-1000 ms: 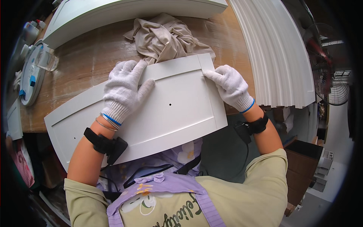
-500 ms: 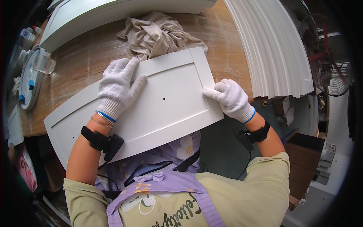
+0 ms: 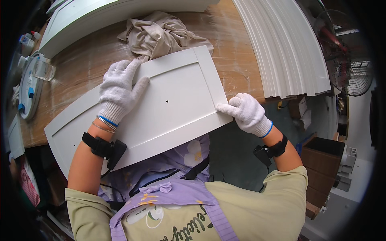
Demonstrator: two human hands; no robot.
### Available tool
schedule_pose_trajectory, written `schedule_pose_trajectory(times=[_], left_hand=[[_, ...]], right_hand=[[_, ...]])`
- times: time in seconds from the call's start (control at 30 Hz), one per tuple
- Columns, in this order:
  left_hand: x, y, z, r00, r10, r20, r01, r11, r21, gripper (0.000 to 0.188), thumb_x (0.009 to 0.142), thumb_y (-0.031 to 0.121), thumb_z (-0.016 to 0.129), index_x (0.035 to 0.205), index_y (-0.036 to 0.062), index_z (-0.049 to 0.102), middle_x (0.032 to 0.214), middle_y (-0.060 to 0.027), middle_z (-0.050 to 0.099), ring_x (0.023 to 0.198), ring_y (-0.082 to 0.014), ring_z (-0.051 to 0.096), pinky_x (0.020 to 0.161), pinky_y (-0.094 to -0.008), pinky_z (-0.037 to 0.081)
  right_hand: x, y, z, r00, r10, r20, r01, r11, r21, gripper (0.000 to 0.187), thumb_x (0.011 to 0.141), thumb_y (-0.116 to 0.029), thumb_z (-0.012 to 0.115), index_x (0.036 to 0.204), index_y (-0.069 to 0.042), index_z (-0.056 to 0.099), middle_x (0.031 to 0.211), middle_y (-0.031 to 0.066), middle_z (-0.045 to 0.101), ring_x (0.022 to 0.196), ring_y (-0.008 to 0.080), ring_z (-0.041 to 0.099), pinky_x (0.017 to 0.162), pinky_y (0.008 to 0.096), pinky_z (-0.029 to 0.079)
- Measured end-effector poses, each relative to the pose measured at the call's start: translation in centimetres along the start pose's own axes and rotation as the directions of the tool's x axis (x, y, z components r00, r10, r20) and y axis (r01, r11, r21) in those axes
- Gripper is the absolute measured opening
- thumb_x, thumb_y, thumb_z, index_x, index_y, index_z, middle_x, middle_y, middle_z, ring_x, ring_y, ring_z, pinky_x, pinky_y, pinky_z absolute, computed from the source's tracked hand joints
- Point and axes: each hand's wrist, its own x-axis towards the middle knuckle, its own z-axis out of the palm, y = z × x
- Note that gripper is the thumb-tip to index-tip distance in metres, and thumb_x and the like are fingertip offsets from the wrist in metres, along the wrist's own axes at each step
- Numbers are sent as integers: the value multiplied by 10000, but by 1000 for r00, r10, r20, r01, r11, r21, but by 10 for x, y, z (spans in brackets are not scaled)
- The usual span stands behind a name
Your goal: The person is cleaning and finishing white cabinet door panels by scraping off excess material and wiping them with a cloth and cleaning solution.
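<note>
A white framed panel (image 3: 177,120), like a cabinet door with a small dark hole in its middle, lies slanted over the near table edge and across my lap. My left hand (image 3: 118,86), in a white knit glove, rests flat near the panel's far edge, thumb spread from the fingers. At the right end, close to the near corner, my gloved right hand (image 3: 247,112) is closed on the panel's edge. Its index finger reaches onto the face while the other fingers curl; the thumb is hidden.
A crumpled beige cloth (image 3: 157,36) lies beyond the panel on the wooden table (image 3: 229,48). White strips (image 3: 289,52) are stacked at right, and a long white piece (image 3: 88,20) lies at the back. A clear jar (image 3: 45,70) stands left. A fan (image 3: 345,60) is far right.
My right hand has slid along the panel's right edge toward the near corner. The left hand keeps its place on the panel, and the whole view has shifted slightly.
</note>
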Motion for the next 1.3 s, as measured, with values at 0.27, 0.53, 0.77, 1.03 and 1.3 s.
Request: schedule_pose_trajectory(times=[0.27, 0.53, 0.77, 1.03, 1.3], left_hand=[[-1, 2, -3, 999, -34, 15, 34, 999, -9, 491, 839, 367, 645, 1223, 67, 588, 1198, -202, 584, 1137, -365, 524, 963, -447, 436], [-2, -1, 0, 1000, 18, -16, -18, 999, 44, 477, 852, 326, 649, 1241, 60, 574, 1165, -179, 584, 1115, -343, 528, 950, -424, 441], [2, 2, 1, 1000, 16, -19, -15, 999, 32, 472, 848, 313, 656, 1235, 56, 577, 1156, -180, 586, 1105, -341, 535, 942, -422, 447], [2, -1, 2, 999, 34, -27, -34, 999, 17, 464, 850, 310, 653, 1229, 52, 579, 1151, -185, 587, 1096, -352, 539, 946, -427, 444], [1, -1, 3, 999, 31, -23, -31, 1000, 3, 466, 849, 315, 654, 1225, 50, 582, 1154, -180, 588, 1092, -351, 540, 942, -425, 443]], right_hand=[[-15, -13, 3, 999, -15, -34, 15, 1000, -21, 337, 758, -120, 631, 1082, -191, 690, 667, 27, 523, 594, 199, 521, 530, 328, 440], [-13, -15, 7, 996, 38, -76, -42, 998, -43, 359, 770, -99, 604, 1114, -173, 676, 657, 43, 498, 628, 223, 526, 560, 349, 439], [-9, -12, 2, 994, 101, -30, -102, 994, -42, 339, 762, -107, 621, 1088, -176, 683, 687, 39, 517, 626, 222, 525, 556, 349, 449], [-15, -16, -2, 999, 48, -11, -48, 998, -27, 258, 786, -146, 622, 1032, -186, 687, 716, 34, 572, 629, 205, 549, 553, 333, 461], [-32, -22, 2, 999, 12, -40, -13, 999, -39, 334, 759, -99, 613, 1080, -175, 670, 765, 34, 590, 653, 201, 544, 571, 327, 465]])
